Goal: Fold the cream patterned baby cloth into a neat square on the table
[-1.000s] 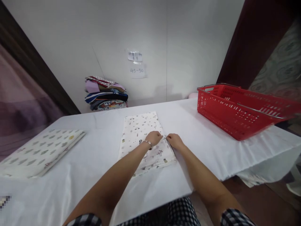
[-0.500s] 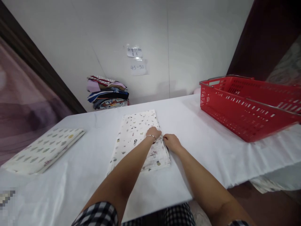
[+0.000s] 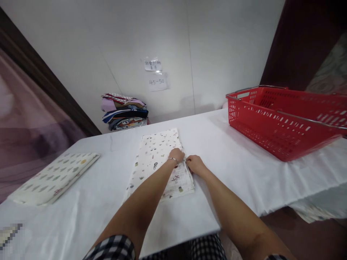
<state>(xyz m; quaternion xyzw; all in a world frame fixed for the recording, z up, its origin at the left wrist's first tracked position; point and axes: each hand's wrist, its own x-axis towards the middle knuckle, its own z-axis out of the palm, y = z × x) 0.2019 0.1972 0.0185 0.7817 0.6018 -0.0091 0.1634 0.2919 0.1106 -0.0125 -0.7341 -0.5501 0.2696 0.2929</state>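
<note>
A white muslin cloth (image 3: 154,148) with small printed motifs lies folded in layers on the white-covered table. My left hand (image 3: 176,155), a thin bracelet at its wrist, rests on the cloth by its right edge, fingers curled closed on the fabric. Just to the right, my right hand (image 3: 195,165) has its fingers pinched together at that same edge. The fingertips of both hands are partly hidden, and my left forearm covers the cloth's near left part.
Another folded cloth (image 3: 54,177) with grey-green cloud-like prints lies at the left. A red plastic basket (image 3: 271,133) with metal handles stands at the right. Behind the table's far edge is a stack of folded fabrics (image 3: 124,112). Paper signs (image 3: 158,81) hang on the wall.
The view has shifted slightly. Both hands stay at the cloth's right edge, and the cloth looks the same.
</note>
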